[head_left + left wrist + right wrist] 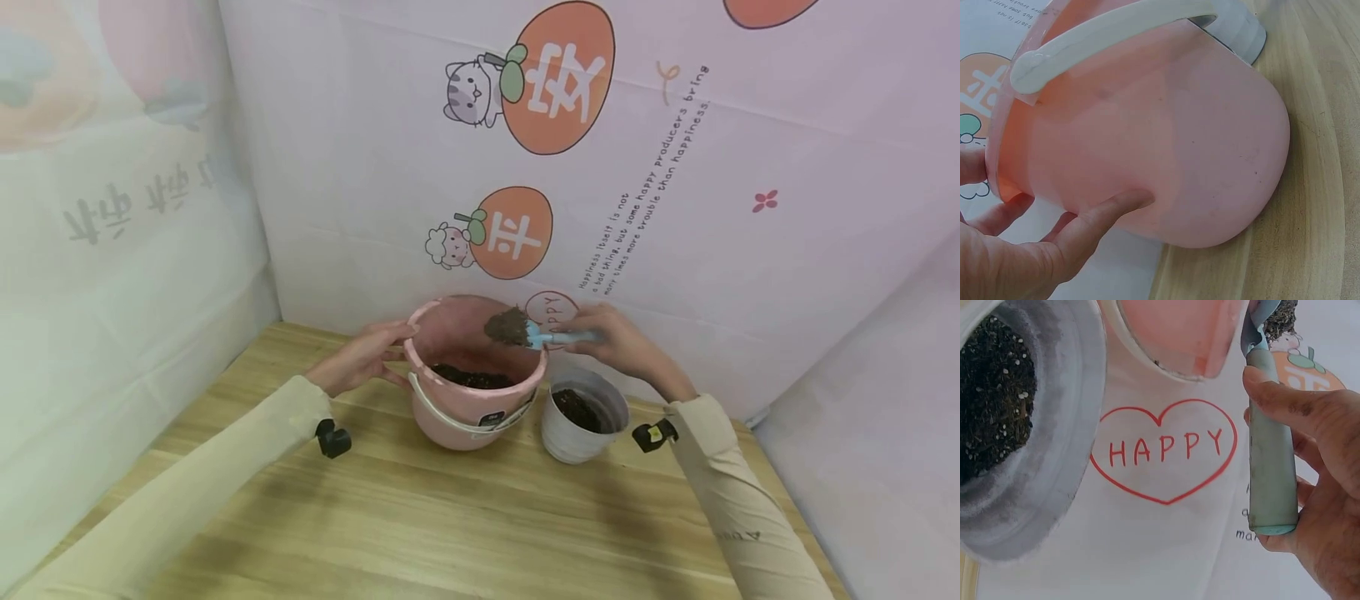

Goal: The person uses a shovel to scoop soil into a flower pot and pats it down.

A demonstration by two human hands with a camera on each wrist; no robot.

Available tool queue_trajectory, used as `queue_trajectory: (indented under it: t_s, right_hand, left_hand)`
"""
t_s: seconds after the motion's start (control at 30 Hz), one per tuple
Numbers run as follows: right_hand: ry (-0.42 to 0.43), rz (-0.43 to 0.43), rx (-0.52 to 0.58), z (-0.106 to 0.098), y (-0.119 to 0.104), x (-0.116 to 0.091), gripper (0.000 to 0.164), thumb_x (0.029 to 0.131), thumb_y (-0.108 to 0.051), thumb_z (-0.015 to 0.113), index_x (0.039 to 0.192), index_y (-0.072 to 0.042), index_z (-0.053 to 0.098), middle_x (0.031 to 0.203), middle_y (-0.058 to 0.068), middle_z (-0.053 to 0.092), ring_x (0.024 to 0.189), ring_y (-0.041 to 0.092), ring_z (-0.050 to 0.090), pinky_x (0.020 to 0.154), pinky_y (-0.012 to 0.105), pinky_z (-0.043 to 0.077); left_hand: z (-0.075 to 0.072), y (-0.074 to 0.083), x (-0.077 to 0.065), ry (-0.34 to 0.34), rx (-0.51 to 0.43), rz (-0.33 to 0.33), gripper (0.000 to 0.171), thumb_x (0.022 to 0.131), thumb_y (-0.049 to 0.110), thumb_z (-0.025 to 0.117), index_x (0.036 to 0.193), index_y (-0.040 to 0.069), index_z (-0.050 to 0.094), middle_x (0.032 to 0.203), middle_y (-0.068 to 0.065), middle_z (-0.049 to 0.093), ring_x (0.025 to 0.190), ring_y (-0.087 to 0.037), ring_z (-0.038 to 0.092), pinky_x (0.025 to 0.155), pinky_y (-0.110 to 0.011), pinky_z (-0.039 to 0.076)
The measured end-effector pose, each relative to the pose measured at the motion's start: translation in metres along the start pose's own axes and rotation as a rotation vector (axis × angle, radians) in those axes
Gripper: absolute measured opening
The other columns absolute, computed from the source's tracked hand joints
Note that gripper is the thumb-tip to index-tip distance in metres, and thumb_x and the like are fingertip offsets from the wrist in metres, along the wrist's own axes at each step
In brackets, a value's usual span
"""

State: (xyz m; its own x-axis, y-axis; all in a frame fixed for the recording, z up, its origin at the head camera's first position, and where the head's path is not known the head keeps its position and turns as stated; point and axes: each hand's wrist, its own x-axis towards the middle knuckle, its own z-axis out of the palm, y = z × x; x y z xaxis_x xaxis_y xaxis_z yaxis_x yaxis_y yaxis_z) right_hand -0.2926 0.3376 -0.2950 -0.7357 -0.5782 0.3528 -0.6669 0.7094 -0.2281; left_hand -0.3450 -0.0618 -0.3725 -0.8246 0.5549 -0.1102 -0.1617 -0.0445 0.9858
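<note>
The right hand (pixel 611 337) grips the trowel (pixel 1271 450), best held level lest soil (pixel 507 327) spill; the left hand (pixel 365 357), holding the bucket (pixel 457 406) to its right, should brace firmly.

Indoor nook, fenced off with cloth; home corner or makeshift recording booth, can't tell which. Wood-grain desk (pixel 420 525) up against white printed sheet (pixel 352 183) showing orange cartoon fruit (pixel 555 79), cartoon animals (pixel 471 93), Chinese characters, English lines (pixel 650 179), red HAPPY heart (pixel 1166 451). Pale sheeting on left side (pixel 150 292) and right side (pixel 885 467) too. Pink bucket (pixel 456 405) and whitish pot (pixel 573 443), both holding dark soil (pixel 471 377), plus trowel (pixel 551 337), give a gardening-at-home look.
</note>
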Motion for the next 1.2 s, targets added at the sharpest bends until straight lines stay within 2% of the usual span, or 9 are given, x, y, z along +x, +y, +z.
queue_trajectory:
  t_s: [0.27,0.47,0.63,0.87,1.03,1.2]
  right_hand:
    - [-0.016,0.050,0.021,-0.018,0.006,-0.016,0.028,0.086,0.001,0.081,0.115,0.000,0.079,0.101,0.010,0.076,0.093,0.026,0.066,0.081,0.044,0.056]
    - [-0.006,0.094,0.020,-0.031,0.009,-0.028,0.027,0.088,-0.001,0.080,0.115,-0.005,0.080,0.101,0.006,0.077,0.095,0.024,0.066,0.082,0.042,0.056]
    - [-0.002,0.111,-0.004,-0.038,0.010,-0.040,0.024,0.089,-0.002,0.080,0.113,-0.004,0.080,0.100,0.004,0.076,0.095,0.024,0.066,0.082,0.040,0.054]
    - [-0.011,0.171,-0.002,-0.040,0.018,-0.058,0.022,0.092,-0.005,0.078,0.114,-0.006,0.080,0.101,0.003,0.075,0.095,0.022,0.064,0.082,0.036,0.052]
    - [0.000,0.164,-0.021,-0.038,0.024,-0.073,0.023,0.091,-0.004,0.078,0.114,-0.006,0.080,0.100,0.000,0.075,0.092,0.015,0.062,0.079,0.030,0.051]
    - [0.014,0.162,-0.025,-0.038,0.030,-0.086,0.023,0.090,-0.003,0.079,0.113,-0.005,0.080,0.098,-0.001,0.075,0.090,0.014,0.060,0.078,0.029,0.048]
  left_hand:
    - [0.003,0.002,0.000,-0.008,0.002,-0.002,0.062,0.112,0.025,0.043,0.167,0.006,0.022,0.164,-0.028,0.030,0.149,-0.053,0.033,0.094,-0.058,0.062]
    - [0.006,0.007,-0.001,0.004,-0.004,-0.006,0.062,0.112,0.024,0.044,0.166,0.005,0.021,0.164,-0.029,0.029,0.148,-0.054,0.033,0.092,-0.057,0.063]
    - [0.006,0.006,-0.001,-0.001,0.003,-0.006,0.062,0.112,0.024,0.043,0.167,0.006,0.021,0.163,-0.029,0.030,0.148,-0.054,0.034,0.093,-0.057,0.063]
    - [0.003,0.003,0.000,0.004,0.003,-0.011,0.062,0.112,0.026,0.043,0.167,0.007,0.021,0.164,-0.028,0.030,0.148,-0.053,0.034,0.094,-0.058,0.062]
    - [0.002,0.001,0.000,0.009,0.002,-0.018,0.063,0.112,0.026,0.045,0.167,0.007,0.021,0.163,-0.028,0.031,0.148,-0.052,0.035,0.094,-0.057,0.062]
    - [0.002,0.001,-0.001,0.004,0.005,-0.012,0.064,0.111,0.026,0.045,0.167,0.006,0.021,0.162,-0.029,0.032,0.148,-0.053,0.035,0.094,-0.056,0.062]
